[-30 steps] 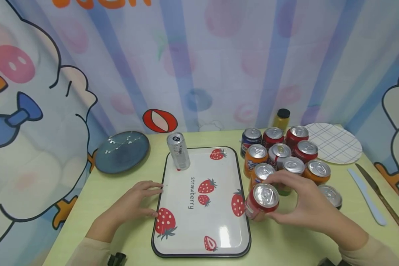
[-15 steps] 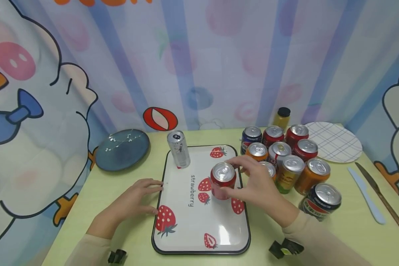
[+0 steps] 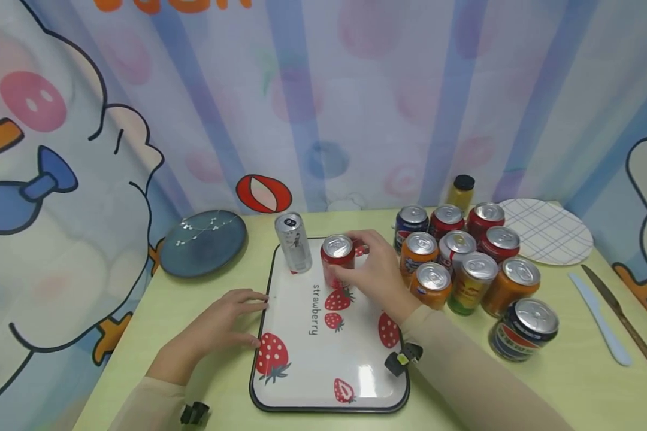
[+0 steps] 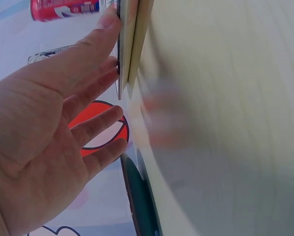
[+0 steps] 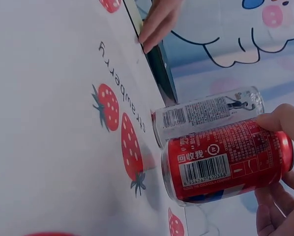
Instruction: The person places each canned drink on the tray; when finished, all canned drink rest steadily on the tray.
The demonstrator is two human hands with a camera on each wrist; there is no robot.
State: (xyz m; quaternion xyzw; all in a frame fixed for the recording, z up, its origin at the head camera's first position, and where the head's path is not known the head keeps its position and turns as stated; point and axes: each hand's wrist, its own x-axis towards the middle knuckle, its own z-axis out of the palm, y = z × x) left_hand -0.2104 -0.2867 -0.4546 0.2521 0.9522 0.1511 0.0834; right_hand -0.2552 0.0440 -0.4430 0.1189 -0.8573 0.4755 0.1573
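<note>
My right hand (image 3: 374, 269) grips a red soda can (image 3: 336, 258) by its sides, over the far part of the white strawberry tray (image 3: 323, 371). In the right wrist view the red can (image 5: 225, 169) is upright, its bottom at or just above the tray; contact is hard to tell. A tall silver can (image 3: 294, 244) stands just left of it at the tray's far left corner. At the tray's left edge rests my left hand (image 3: 215, 329), its fingers spread and fairly straight. The left wrist view shows that hand's fingertips (image 4: 110, 19) touching the tray's rim.
Several soda cans stand grouped right of the tray, among them an orange can (image 3: 431, 284) and a black can (image 3: 524, 329). Behind them is a yellow bottle (image 3: 460, 191). A dark blue plate (image 3: 202, 245) lies left, a checked plate (image 3: 550, 233) right, near two knives (image 3: 601, 320).
My right hand has carried the red can leftward from beside the can group, over the tray, then farther back beside the silver can. My left hand has stayed at the tray's edge.
</note>
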